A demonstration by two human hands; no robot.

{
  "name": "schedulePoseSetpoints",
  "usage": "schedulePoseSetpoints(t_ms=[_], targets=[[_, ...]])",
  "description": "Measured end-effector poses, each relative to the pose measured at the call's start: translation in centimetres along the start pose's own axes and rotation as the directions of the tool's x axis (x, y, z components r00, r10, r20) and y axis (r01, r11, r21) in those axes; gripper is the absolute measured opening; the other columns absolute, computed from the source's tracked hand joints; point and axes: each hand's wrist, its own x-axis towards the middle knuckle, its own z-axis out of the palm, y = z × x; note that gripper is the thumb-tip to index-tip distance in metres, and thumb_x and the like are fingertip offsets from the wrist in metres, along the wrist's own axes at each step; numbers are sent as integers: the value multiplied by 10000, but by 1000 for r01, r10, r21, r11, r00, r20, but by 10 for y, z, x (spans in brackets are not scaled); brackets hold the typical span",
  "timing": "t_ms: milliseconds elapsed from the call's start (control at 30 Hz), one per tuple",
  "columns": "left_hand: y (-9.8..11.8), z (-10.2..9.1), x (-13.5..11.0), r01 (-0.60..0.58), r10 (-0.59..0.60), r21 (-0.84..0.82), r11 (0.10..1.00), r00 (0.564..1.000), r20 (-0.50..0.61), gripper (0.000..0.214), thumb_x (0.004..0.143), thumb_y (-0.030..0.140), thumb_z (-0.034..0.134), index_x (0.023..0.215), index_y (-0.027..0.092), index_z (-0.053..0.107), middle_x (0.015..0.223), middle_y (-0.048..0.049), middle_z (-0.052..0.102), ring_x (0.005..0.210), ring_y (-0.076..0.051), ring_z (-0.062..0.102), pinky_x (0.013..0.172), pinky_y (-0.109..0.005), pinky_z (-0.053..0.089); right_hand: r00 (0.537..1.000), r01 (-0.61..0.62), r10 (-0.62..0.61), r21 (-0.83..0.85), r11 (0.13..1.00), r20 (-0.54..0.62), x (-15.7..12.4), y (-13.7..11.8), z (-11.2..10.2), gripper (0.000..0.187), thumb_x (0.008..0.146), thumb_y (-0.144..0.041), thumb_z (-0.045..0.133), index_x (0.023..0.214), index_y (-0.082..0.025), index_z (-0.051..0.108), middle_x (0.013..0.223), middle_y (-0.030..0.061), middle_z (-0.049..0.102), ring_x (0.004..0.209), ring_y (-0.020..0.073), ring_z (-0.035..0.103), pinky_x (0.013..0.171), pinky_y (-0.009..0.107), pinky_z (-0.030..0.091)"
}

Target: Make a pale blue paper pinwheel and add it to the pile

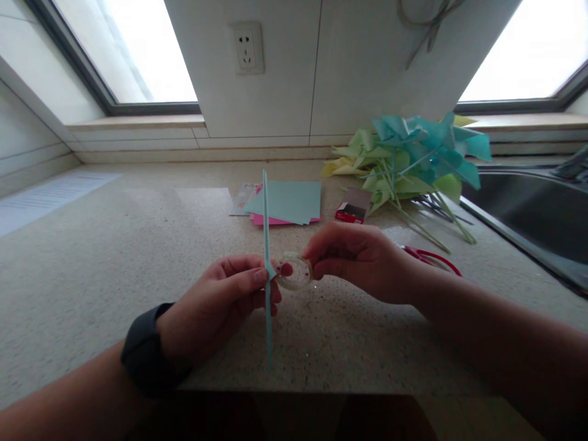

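My left hand (234, 285), with a dark band on its wrist, pinches a long thin light-blue paper stick (267, 233) near its middle. The stick stands almost upright, and a small pointed flap of paper sticks out to the right at the pinch. My right hand (353, 257) is closed on the right end of a small clear tape dispenser (294, 272) with a red hub. The dispenser's left end meets the flap; whether tape is stuck there is too small to tell.
Light-blue and pink paper sheets (294, 199) lie behind my hands, beside a small dark-and-red box (353, 206). Blue, green and yellow paper flowers (413, 153) rest at the back right. Red-handled scissors (434, 257) lie behind my right forearm, near the sink (528, 208).
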Motion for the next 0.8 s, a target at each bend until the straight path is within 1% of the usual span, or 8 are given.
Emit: schedulePoseSetpoints(t_ms=[167, 300, 400, 500, 600, 700, 733, 800], targets=[[-1, 0, -1, 15, -15, -15, 1000, 1000, 28, 171, 768, 272, 841, 848, 124, 808, 702, -30, 721, 612, -98, 632, 581, -163, 551, 999, 8, -10, 56, 998, 43, 0, -1, 0, 140, 859, -99, 706, 962, -184, 666, 836, -1, 714, 745, 105, 680, 697, 236, 574], [-2, -1, 0, 21, -20, -18, 1000, 999, 37, 153, 778, 273, 833, 840, 135, 807, 706, -34, 724, 602, -99, 635, 568, -164, 550, 999, 14, -16, 32, 999, 44, -1, 0, 0, 130, 867, -104, 692, 964, -185, 656, 829, 0, 705, 742, 111, 673, 694, 244, 572], [-2, -1, 1, 12, -12, -22, 1000, 1000, 26, 179, 787, 263, 827, 894, 120, 806, 738, -37, 729, 620, -92, 646, 595, -156, 562, 1000, 24, -25, -69, 997, -8, -1, 3, -1, 126, 886, -147, 688, 1000, -189, 652, 828, -2, 682, 757, 115, 656, 698, 245, 547], [-2, -1, 2, 1, -1, -34, 999, 1000, 20, 192, 790, 247, 823, 913, 101, 800, 712, -30, 714, 615, -86, 646, 596, -146, 565, 997, 40, -54, -253, 967, -47, -2, 5, -3, 123, 919, -211, 679, 1039, -203, 653, 837, -8, 647, 772, 116, 627, 703, 242, 514], [-2, -1, 2, 11, -10, -47, 999, 1000, 12, 187, 795, 233, 820, 915, 92, 795, 718, -33, 720, 631, -90, 664, 608, -141, 568, 996, 70, -88, -393, 917, -28, -3, 6, -4, 112, 947, -236, 650, 1053, -204, 641, 861, -1, 638, 782, 121, 612, 706, 243, 499], [-3, -2, 2, 18, -17, -54, 998, 1000, 18, 174, 814, 233, 805, 914, 91, 789, 738, -40, 730, 646, -92, 676, 630, -142, 571, 993, 101, -115, -445, 890, -3, -4, 6, -4, 119, 958, -224, 631, 1074, -204, 616, 894, 9, 643, 816, 132, 620, 738, 254, 512], [-3, -2, 2, 15, -14, -53, 998, 1000, 22, 168, 821, 234, 799, 911, 92, 788, 743, -42, 730, 650, -93, 677, 636, -145, 573, 991, 122, -135, -460, 879, 4, -3, 6, -4, 134, 961, -201, 617, 1095, -206, 606, 912, 14, 645, 829, 135, 623, 752, 261, 518], [-3, -2, 2, 3, -1, -50, 999, 1000, 26, 153, 834, 232, 785, 907, 97, 785, 744, -41, 725, 651, -95, 675, 636, -145, 571, 975, 212, -217, -509, 834, 52, -2, 5, -3, 186, 968, -122, 564, 1127, -214, 598, 965, 32, 644, 878, 146, 625, 793, 288, 527]])
